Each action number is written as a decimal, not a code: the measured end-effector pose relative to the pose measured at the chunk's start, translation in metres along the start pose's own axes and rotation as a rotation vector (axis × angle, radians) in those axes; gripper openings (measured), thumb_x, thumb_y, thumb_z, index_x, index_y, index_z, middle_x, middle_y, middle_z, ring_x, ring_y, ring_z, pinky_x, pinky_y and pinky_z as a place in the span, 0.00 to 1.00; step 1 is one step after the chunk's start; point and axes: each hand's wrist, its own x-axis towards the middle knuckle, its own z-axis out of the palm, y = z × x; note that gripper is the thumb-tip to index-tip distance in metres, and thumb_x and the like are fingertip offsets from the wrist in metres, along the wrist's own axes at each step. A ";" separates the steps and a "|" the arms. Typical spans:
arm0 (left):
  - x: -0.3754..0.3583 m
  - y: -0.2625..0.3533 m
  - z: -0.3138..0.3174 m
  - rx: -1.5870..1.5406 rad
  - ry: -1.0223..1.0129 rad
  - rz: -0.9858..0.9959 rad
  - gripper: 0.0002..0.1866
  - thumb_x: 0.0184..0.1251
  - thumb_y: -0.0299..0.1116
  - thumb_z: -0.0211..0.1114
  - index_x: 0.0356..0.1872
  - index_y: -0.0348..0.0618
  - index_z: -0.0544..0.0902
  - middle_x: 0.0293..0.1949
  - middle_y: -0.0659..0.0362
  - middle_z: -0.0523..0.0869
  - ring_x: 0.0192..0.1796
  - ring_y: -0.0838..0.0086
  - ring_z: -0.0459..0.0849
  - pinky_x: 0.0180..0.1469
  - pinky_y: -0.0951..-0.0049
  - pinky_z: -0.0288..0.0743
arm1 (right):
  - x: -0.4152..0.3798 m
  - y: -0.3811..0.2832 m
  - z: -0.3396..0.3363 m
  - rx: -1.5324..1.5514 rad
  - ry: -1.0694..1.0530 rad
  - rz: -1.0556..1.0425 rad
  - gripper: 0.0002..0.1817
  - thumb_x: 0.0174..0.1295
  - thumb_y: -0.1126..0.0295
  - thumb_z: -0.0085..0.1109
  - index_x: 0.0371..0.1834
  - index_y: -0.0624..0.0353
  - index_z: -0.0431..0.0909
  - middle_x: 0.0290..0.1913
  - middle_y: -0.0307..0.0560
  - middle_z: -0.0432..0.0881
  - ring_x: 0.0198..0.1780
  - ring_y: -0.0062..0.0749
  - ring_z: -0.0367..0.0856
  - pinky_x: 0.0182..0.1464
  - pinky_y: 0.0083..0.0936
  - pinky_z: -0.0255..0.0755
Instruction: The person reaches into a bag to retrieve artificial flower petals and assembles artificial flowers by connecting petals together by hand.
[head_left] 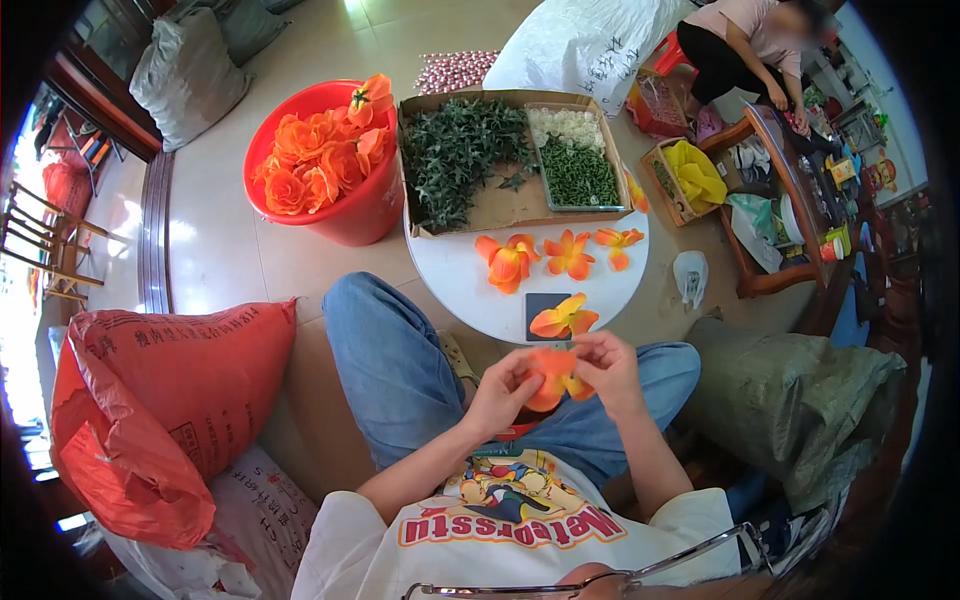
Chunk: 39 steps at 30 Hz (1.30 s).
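Between my two hands is an orange and yellow artificial flower petal piece [550,378], held above my lap. My left hand [503,388] pinches its left side, fingers closed. On the other side, my right hand [611,372] grips the yellow-tinged edge with thumb and fingertips. Just beyond the hands, another orange-yellow petal piece [564,318] lies on a dark square pad [541,305] on the round white table [440,262]. Farther up the table sit an orange flower [507,262] and two open petal pieces, one of them a star-shaped piece [570,255].
A cardboard box [520,205] holds green leaves and a clear tray [580,160] of small green and white parts. Left of it stands a red bucket [350,225] of orange flowers. Sacks flank me, one red [190,370], one grey-green [790,400]. Another person [745,50] sits at upper right.
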 end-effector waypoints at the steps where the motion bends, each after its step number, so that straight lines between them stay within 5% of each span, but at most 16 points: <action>1: 0.007 -0.001 -0.001 -0.004 0.006 0.023 0.18 0.70 0.16 0.53 0.60 0.35 0.71 0.50 0.59 0.81 0.52 0.81 0.79 0.56 0.79 0.73 | 0.005 -0.003 0.000 -0.015 0.005 -0.022 0.17 0.57 0.81 0.63 0.51 0.64 0.75 0.43 0.45 0.84 0.42 0.19 0.81 0.44 0.16 0.76; 13: 0.066 0.037 0.002 0.012 0.054 -0.005 0.21 0.66 0.17 0.57 0.60 0.36 0.71 0.46 0.54 0.85 0.47 0.77 0.83 0.50 0.79 0.78 | 0.036 -0.018 -0.015 0.102 -0.075 0.007 0.23 0.63 0.67 0.60 0.60 0.65 0.71 0.50 0.45 0.80 0.54 0.21 0.75 0.58 0.21 0.68; 22: 0.070 0.044 0.007 -0.045 0.105 -0.108 0.19 0.67 0.20 0.59 0.59 0.36 0.72 0.43 0.55 0.86 0.44 0.79 0.84 0.49 0.79 0.78 | 0.037 -0.037 -0.010 -0.090 -0.054 0.042 0.17 0.60 0.77 0.62 0.53 0.66 0.77 0.45 0.42 0.82 0.44 0.18 0.79 0.45 0.17 0.73; 39: 0.048 0.010 0.011 -0.055 0.259 -0.014 0.14 0.63 0.20 0.66 0.49 0.34 0.76 0.38 0.59 0.84 0.41 0.81 0.83 0.47 0.81 0.79 | 0.070 -0.033 -0.016 -0.282 -0.016 0.121 0.05 0.57 0.76 0.66 0.34 0.65 0.81 0.27 0.39 0.82 0.24 0.14 0.76 0.27 0.14 0.70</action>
